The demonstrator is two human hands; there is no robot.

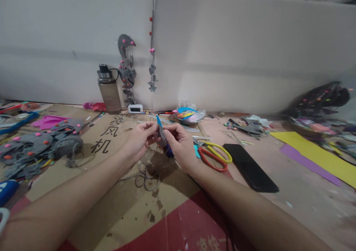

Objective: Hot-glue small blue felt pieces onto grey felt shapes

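Both my hands meet above the cardboard at mid-table. My left hand (141, 139) pinches one side of a small grey felt piece (161, 135), and my right hand (182, 145) grips its other side. A pointed blue piece (158, 121) sticks up from the felt between my fingertips; how the two are joined is hidden. Below my hands, a loose grey cord (144, 178) lies in loops on the cardboard (119, 206). Scissors (214, 156) with one red and one yellow handle rest just right of my right hand.
A black phone (250, 167) lies beyond the scissors. Yellow sheet (319, 154) and purple strip (308, 163) are at right. A bottle (109, 95), small digital clock (135, 109) and metal bowl (191, 123) stand at the back. Grey felt ornaments (33, 149) pile up at left.
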